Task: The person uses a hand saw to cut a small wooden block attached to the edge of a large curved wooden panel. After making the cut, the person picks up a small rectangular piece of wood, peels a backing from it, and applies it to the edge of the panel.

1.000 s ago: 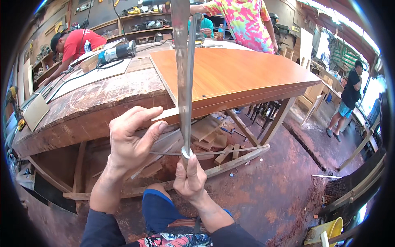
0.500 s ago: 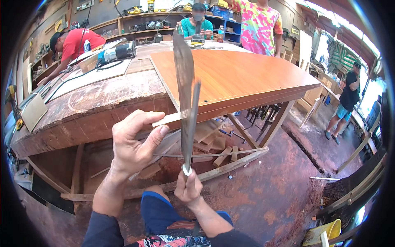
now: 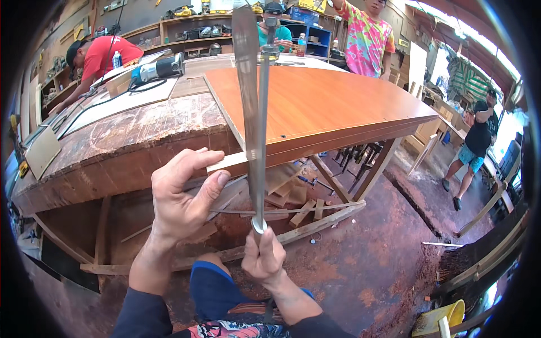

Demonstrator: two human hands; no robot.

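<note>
A short, pale strip of wood [image 3: 228, 164] is pinched between the thumb and fingers of my left hand [image 3: 183, 194], near the bench's front edge. My right hand [image 3: 265, 258], low in the middle, is closed round the handle of a long-bladed metal tool [image 3: 247, 84]. Its blade points away from me, with a narrow straight bar alongside and a bright metal collar at the grip. The blade crosses in front of the strip's right end; whether it touches cannot be made out. Blur hides the blade's edge, so its exact kind is unclear.
An orange-brown wooden panel [image 3: 327, 101] lies on the worn bench [image 3: 169, 129], with a blue power tool [image 3: 155, 70] to its left. Wood offcuts [image 3: 304, 214] lie underneath. A person in red [image 3: 115, 50] leans over the far left; others stand behind and right. A yellow bucket [image 3: 439, 318] stands lower right.
The long-bladed tool and my right hand have shifted slightly; the blade reaches higher in view. My left hand still pinches the strip. The person at right has changed stance.
</note>
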